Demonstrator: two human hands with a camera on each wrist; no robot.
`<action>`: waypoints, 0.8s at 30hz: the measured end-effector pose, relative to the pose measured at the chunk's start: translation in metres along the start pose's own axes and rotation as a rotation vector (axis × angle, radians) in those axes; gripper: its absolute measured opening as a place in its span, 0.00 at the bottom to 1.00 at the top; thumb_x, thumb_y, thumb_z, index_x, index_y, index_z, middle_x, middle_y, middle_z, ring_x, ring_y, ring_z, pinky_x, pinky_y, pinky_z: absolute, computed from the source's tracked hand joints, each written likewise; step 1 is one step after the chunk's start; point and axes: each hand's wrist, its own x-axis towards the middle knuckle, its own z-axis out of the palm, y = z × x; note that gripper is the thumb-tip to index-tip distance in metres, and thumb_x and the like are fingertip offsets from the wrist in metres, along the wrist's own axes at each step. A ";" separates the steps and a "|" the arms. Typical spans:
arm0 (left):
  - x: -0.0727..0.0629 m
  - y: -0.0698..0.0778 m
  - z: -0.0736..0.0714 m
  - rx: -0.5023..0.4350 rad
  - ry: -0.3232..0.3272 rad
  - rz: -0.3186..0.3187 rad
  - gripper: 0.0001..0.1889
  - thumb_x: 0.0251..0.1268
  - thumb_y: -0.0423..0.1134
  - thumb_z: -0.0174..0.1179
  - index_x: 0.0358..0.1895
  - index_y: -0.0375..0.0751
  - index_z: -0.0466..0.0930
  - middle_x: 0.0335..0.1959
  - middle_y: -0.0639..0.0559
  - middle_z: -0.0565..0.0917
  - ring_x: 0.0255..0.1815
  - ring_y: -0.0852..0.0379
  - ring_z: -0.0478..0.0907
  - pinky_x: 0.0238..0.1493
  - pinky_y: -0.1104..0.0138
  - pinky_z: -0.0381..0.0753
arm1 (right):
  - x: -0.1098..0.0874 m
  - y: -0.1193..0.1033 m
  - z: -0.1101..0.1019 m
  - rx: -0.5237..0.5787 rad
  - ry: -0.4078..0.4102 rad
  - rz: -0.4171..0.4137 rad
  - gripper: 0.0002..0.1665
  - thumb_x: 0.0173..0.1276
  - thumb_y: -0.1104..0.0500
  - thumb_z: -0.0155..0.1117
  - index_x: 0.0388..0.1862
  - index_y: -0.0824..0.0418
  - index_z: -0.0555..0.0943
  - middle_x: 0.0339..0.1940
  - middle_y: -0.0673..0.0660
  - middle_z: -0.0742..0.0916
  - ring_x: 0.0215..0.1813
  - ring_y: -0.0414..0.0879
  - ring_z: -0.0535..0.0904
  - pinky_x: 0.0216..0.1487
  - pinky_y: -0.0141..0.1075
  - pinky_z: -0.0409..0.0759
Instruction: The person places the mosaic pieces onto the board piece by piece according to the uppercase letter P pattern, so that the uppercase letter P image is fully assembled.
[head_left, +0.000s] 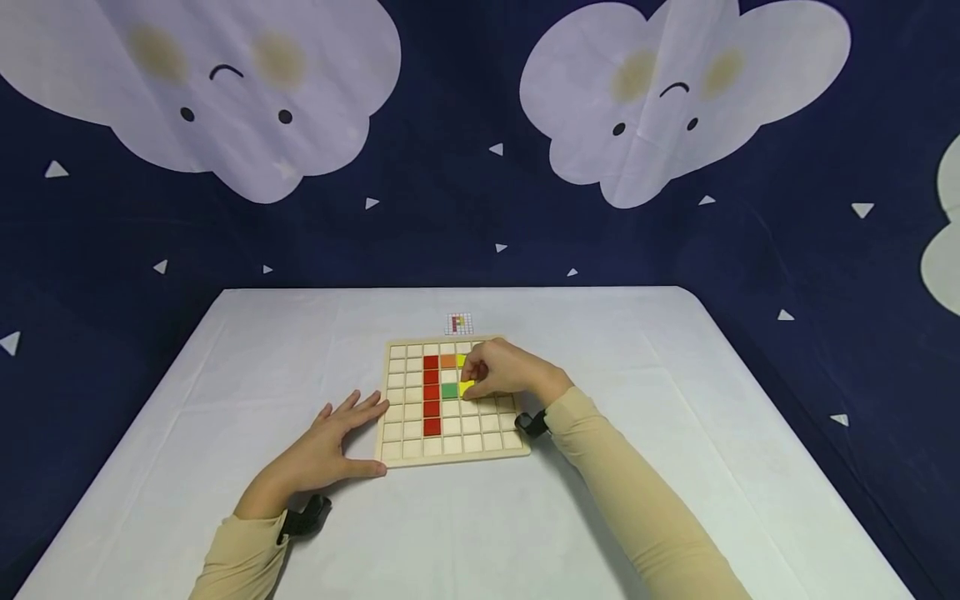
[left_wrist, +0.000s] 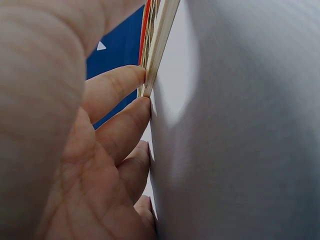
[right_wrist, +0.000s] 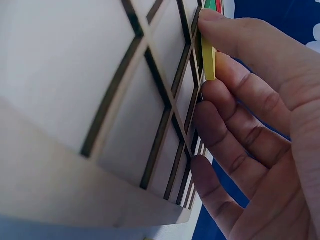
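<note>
A wooden grid board (head_left: pixel 450 461) lies on the table, its cells filled mostly with pale squares. One column holds several red tiles (head_left: pixel 431 392); an orange tile (head_left: pixel 447 361) and a green tile (head_left: pixel 449 391) sit beside it. My right hand (head_left: pixel 506 368) pinches a yellow tile (right_wrist: pixel 209 62) between thumb and index finger, just right of the green one. The tile stands tilted from the grid in the right wrist view. Another yellow tile (head_left: pixel 461 361) shows partly behind my fingers. With fingers spread, my left hand (head_left: pixel 322 454) touches the board's left edge with thumb and index finger.
A small printed grid card (head_left: pixel 459 324) with a coloured pattern lies just beyond the board. White cloth covers the table (head_left: pixel 300 350). Behind it hangs a dark blue backdrop (head_left: pixel 450 225) with clouds and triangles. Each wrist wears a black band.
</note>
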 end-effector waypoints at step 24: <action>0.000 0.000 -0.001 0.021 -0.006 0.003 0.52 0.51 0.57 0.83 0.80 0.43 0.71 0.85 0.38 0.65 0.88 0.24 0.49 0.81 0.24 0.39 | 0.000 0.003 0.003 0.058 0.001 0.039 0.11 0.64 0.57 0.84 0.42 0.56 0.90 0.40 0.49 0.90 0.40 0.37 0.83 0.45 0.29 0.84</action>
